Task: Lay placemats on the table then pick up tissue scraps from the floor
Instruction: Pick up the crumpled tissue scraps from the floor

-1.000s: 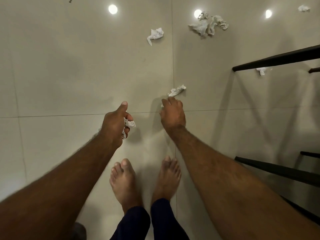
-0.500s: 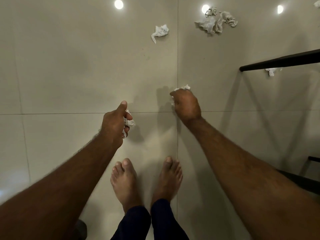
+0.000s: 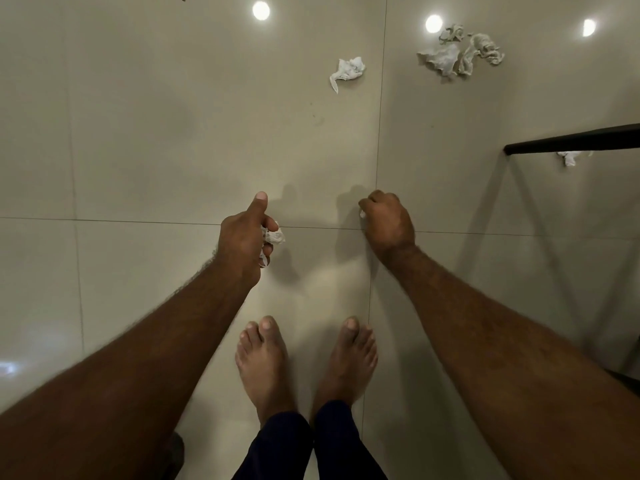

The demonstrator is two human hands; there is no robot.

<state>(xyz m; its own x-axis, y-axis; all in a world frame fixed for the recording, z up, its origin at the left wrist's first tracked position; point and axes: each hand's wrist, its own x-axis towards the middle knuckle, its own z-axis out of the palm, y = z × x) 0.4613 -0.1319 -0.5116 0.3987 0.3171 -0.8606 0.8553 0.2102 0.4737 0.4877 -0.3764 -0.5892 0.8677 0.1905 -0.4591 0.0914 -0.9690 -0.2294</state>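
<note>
Tissue scraps lie on the glossy beige tiled floor ahead of a standing person. One crumpled piece sits alone near the upper middle, a loose cluster of torn pieces lies further right, and a small scrap lies just under a dark bar at the right edge.

Both arms reach down toward the floor. The left hand has its fingers curled round a white wad of tissue, which bulges out on the inner side of the fist, while the thumb sticks out straight. The right hand is closed tight, knuckles up, over a tissue bit; only a sliver of white shows at the fingertips and the rest is hidden inside the fist. The two hands are apart, at about the same height, near the crossing of two tile joints.

Below them stand two bare feet side by side, with dark trouser legs above the ankles. Three round light reflections shine on the tiles along the top.
</note>
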